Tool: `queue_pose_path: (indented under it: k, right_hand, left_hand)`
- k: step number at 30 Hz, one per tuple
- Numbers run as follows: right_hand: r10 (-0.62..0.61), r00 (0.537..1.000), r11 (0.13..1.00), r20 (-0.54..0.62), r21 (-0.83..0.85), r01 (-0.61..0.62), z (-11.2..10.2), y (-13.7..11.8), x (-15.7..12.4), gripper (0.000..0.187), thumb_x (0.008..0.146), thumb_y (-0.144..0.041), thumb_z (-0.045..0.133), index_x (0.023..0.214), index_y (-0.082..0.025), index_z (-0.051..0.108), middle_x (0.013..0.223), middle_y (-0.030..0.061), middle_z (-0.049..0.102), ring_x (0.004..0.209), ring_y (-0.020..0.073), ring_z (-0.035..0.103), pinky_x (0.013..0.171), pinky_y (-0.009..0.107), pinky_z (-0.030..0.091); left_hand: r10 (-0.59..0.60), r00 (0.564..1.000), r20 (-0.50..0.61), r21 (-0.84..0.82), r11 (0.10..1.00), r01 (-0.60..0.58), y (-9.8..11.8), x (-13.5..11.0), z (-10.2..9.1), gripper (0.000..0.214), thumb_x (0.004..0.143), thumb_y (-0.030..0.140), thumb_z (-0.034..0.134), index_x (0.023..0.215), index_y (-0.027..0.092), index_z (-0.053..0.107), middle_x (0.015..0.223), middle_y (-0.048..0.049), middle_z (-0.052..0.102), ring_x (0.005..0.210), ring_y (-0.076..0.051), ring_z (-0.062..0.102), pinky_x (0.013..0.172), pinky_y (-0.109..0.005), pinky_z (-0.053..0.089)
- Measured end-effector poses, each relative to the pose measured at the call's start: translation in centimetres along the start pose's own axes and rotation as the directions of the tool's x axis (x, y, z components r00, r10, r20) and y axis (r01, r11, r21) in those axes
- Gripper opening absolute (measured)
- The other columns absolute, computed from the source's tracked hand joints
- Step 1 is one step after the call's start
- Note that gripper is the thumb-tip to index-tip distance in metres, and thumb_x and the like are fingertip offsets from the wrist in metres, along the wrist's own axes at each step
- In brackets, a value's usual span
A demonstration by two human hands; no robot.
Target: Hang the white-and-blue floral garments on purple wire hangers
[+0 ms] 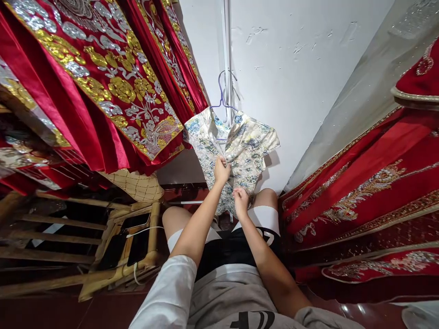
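Observation:
A short-sleeved floral blouse (252, 141) in cream, blue and yellow hangs in front of me on a thin purple hanger (222, 101). Its neckline gapes in a V at the top. My left hand (222, 171) is closed on the front edge of the blouse, just below that V. Lower down, my right hand (241, 200) rests against the lower front with its fingers curled together on the cloth; its exact hold is partly hidden. The bottom of the blouse hangs between my knees.
Red embroidered garments (113, 77) hang at the left, and more red garments (360, 196) at the right. A pale metal pole (227, 41) runs along the white wall (291, 68). At lower left stands a bamboo chair (154, 233) with dark phones and a white cable (146, 229).

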State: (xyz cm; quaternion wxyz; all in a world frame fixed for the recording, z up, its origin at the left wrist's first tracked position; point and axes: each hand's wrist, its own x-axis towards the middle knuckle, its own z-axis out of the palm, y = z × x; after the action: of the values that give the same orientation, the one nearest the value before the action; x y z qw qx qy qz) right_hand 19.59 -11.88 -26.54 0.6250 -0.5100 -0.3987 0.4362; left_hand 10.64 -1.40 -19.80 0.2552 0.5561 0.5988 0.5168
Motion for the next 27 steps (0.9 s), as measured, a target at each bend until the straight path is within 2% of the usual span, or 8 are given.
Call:
queue_pose_path:
  k: [3,7,12,15,17,19,23,27]
  right_hand:
    - [0.039,0.998,0.999,0.050,-0.007,-0.039,-0.6,0.8,0.3,0.016,0.074,-0.036,0.056,0.081,-0.021,0.056,0.071,0.0028,0.062,0.066,0.0194,0.056,0.062,0.030,0.045]
    - [0.052,0.994,0.999,0.094,-0.008,-0.051,-1.1,0.0,1.6,0.016,0.076,-0.036,0.056,0.081,-0.021,0.057,0.070,0.0028,0.063,0.064,0.0186,0.056,0.060,0.030,0.044]
    - [0.055,0.993,0.998,0.101,-0.019,-0.053,-1.4,-0.7,1.8,0.027,0.072,-0.034,0.061,0.094,-0.019,0.059,0.073,0.0021,0.066,0.065,0.0184,0.059,0.060,0.029,0.046]
    - [-0.019,0.990,0.998,0.142,-0.054,0.027,-1.4,-1.5,1.6,0.042,0.070,-0.032,0.067,0.109,-0.019,0.058,0.083,0.0025,0.069,0.065,0.0170,0.060,0.064,0.029,0.048]
    - [-0.100,0.977,0.990,0.190,-0.084,0.117,-1.4,-2.4,1.4,0.033,0.074,-0.033,0.066,0.104,-0.020,0.060,0.082,0.0021,0.068,0.064,0.0164,0.060,0.063,0.029,0.048]
    - [-0.170,0.962,0.977,0.214,-0.094,0.193,-1.4,-3.2,1.3,0.016,0.081,-0.036,0.061,0.087,-0.022,0.059,0.073,0.0008,0.063,0.063,0.0167,0.058,0.062,0.029,0.046]
    - [-0.232,0.948,0.963,0.216,-0.088,0.255,-1.8,-4.0,1.4,0.022,0.085,-0.039,0.057,0.070,-0.024,0.051,0.062,-0.0008,0.056,0.061,0.0165,0.053,0.060,0.029,0.042]
    - [-0.191,0.953,0.963,0.234,-0.142,0.228,-2.8,-3.6,1.7,0.026,0.082,-0.043,0.062,0.069,-0.023,0.053,0.059,-0.0031,0.049,0.056,0.0142,0.045,0.056,0.028,0.036]
  left_hand:
    - [0.027,1.000,-0.002,-0.004,1.000,-0.027,-0.2,-0.1,-0.1,0.012,0.085,0.020,0.063,0.082,0.022,0.052,0.077,-0.0023,0.059,0.074,-0.020,0.056,0.075,-0.033,0.041]
    - [0.035,0.999,-0.024,-0.057,0.998,-0.036,-0.4,-0.8,-0.4,0.008,0.088,0.019,0.059,0.084,0.021,0.052,0.078,-0.0036,0.060,0.073,-0.020,0.057,0.074,-0.033,0.042]
    - [0.004,1.000,-0.005,-0.169,0.986,-0.005,-0.8,-4.8,-0.8,0.018,0.086,0.020,0.059,0.096,0.022,0.044,0.074,0.0003,0.060,0.068,-0.016,0.060,0.073,-0.030,0.048]
    - [-0.017,0.999,0.032,-0.345,0.938,0.027,-0.4,-8.3,-1.4,0.030,0.085,0.027,0.062,0.101,0.025,0.037,0.072,0.0034,0.060,0.058,-0.014,0.058,0.064,-0.028,0.047]
    - [-0.005,0.996,0.090,-0.475,0.879,0.048,0.5,-10.1,-1.8,0.040,0.081,0.031,0.069,0.103,0.025,0.036,0.073,0.0040,0.062,0.054,-0.012,0.055,0.058,-0.025,0.044]
    - [0.003,0.990,0.140,-0.542,0.837,0.074,1.9,-11.0,-2.2,0.047,0.075,0.033,0.075,0.103,0.026,0.037,0.072,0.0039,0.065,0.051,-0.011,0.054,0.055,-0.024,0.042]
    - [-0.099,0.980,0.170,-0.588,0.788,0.182,5.2,-10.2,-2.8,0.053,0.067,0.032,0.078,0.101,0.026,0.037,0.068,0.0045,0.065,0.048,-0.010,0.050,0.053,-0.024,0.039]
    - [-0.145,0.980,0.138,-0.634,0.747,0.200,9.0,-6.4,-4.0,0.056,0.062,0.025,0.077,0.098,0.026,0.034,0.070,0.0044,0.065,0.046,-0.008,0.046,0.050,-0.022,0.035]
